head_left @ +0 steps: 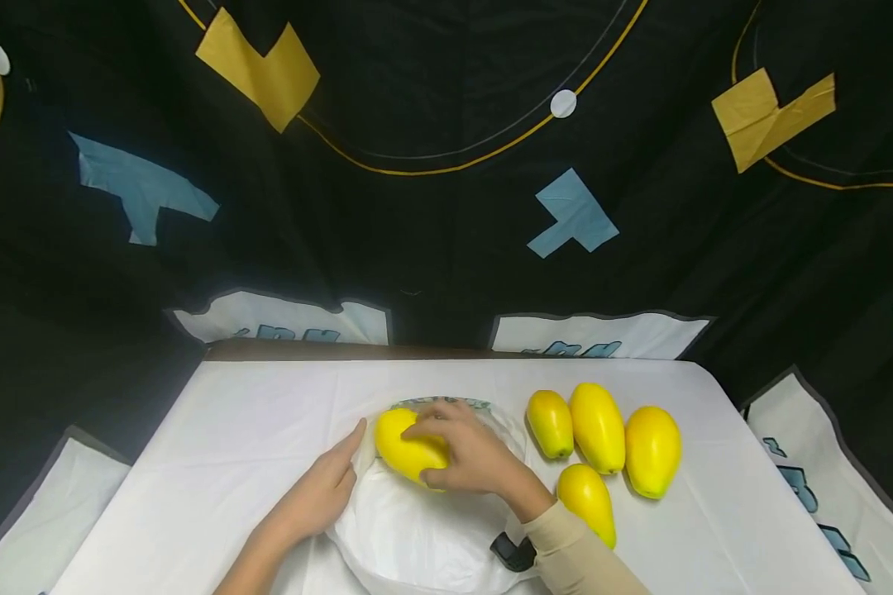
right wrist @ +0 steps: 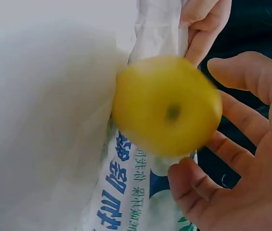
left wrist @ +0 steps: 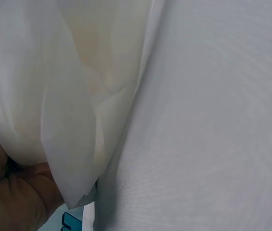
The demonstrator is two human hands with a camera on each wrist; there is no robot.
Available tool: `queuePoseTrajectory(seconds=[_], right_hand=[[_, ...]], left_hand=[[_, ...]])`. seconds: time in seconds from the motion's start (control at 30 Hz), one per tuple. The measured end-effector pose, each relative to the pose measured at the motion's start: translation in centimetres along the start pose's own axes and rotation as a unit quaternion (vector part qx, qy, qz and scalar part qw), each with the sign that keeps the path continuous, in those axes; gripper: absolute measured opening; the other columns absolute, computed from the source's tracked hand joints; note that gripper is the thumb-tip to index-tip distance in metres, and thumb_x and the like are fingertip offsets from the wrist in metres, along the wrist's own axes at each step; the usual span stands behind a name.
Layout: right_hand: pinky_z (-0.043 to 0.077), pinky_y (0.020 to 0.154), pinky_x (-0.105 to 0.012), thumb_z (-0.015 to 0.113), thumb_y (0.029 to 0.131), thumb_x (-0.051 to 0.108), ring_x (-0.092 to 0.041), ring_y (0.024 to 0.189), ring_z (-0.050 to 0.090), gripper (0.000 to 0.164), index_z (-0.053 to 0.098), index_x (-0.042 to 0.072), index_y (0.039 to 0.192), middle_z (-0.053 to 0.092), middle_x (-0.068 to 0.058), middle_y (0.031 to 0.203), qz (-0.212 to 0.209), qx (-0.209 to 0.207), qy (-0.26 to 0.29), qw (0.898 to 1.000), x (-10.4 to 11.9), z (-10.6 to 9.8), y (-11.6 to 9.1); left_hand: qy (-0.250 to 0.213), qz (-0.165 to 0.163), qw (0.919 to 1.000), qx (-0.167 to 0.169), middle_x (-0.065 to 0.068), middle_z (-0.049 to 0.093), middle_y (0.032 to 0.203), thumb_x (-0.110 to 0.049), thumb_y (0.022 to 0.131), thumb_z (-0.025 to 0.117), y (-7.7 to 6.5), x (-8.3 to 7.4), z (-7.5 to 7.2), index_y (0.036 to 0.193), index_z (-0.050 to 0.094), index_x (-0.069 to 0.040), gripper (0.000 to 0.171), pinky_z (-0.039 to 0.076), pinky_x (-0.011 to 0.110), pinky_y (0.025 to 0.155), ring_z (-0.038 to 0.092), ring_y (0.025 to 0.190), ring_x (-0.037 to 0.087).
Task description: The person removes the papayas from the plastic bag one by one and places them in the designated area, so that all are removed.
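Observation:
A white plastic bag (head_left: 417, 537) lies on the table with its mouth spread, its printed rim showing in the right wrist view. My left hand (head_left: 323, 492) grips the bag's edge at the left; in the left wrist view the plastic hides most of its fingers. At the mouth is a smooth yellow oblong fruit (head_left: 405, 446), blurred in the right wrist view. Around that fruit my right hand (head_left: 465, 450) has its fingers and thumb spread, with a gap between thumb and fruit. The same fruit (right wrist: 167, 103) shows its dark end spot from up close.
Right of the bag lie several more yellow fruits (head_left: 597, 428), one of them (head_left: 588, 502) close to my right forearm. A white cloth covers the table (head_left: 216, 463). Behind it hangs a dark patterned curtain (head_left: 417, 248). A black device (head_left: 513, 552) sits by my right wrist.

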State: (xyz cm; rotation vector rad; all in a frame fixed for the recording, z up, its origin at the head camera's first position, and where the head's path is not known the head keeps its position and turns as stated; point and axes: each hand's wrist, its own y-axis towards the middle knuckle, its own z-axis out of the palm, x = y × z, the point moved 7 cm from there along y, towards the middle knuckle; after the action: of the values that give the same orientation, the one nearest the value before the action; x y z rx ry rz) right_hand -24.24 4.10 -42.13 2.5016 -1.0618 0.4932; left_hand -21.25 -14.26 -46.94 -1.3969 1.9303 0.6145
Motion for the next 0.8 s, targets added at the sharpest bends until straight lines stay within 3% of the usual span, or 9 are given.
queuePoseTrajectory(seconds=[0.3, 0.57, 0.8], right_hand=[[0.047, 0.094, -0.036, 0.080, 0.076, 0.021, -0.014, 0.113, 0.044, 0.054, 0.063, 0.033, 0.126, 0.042, 0.007, 0.121, 0.049, 0.030, 0.106, 0.993, -1.0, 1.4, -0.1], [0.042, 0.104, -0.048, 0.082, 0.073, 0.022, -0.020, 0.132, 0.040, 0.058, 0.060, 0.030, 0.126, 0.040, 0.004, 0.146, 0.038, 0.026, 0.123, 0.991, -1.0, 1.5, 0.0], [0.043, 0.104, -0.048, 0.081, 0.069, 0.018, -0.018, 0.132, 0.041, 0.056, 0.063, 0.031, 0.120, 0.043, 0.007, 0.146, 0.051, 0.011, 0.126, 0.991, -1.0, 1.6, -0.3]], left_hand=[[-0.003, -0.012, 0.9999, 0.001, 0.012, 0.021, 0.159, -0.005, 0.101, 0.032, -0.1, 0.2, 0.1, 0.155, 0.017, -0.004, 0.056, 0.019, 0.049, 0.116, 0.021, 0.145, 0.031], [0.000, -0.009, 1.0000, -0.003, 0.013, 0.022, 0.158, -0.003, 0.101, 0.034, 0.2, -0.1, -0.1, 0.155, 0.018, -0.003, 0.057, 0.020, 0.049, 0.116, 0.022, 0.144, 0.032], [0.001, -0.004, 1.0000, -0.003, 0.014, 0.022, 0.159, -0.002, 0.100, 0.034, 0.1, 0.1, 0.0, 0.155, 0.017, -0.002, 0.057, 0.019, 0.049, 0.116, 0.022, 0.144, 0.033]])
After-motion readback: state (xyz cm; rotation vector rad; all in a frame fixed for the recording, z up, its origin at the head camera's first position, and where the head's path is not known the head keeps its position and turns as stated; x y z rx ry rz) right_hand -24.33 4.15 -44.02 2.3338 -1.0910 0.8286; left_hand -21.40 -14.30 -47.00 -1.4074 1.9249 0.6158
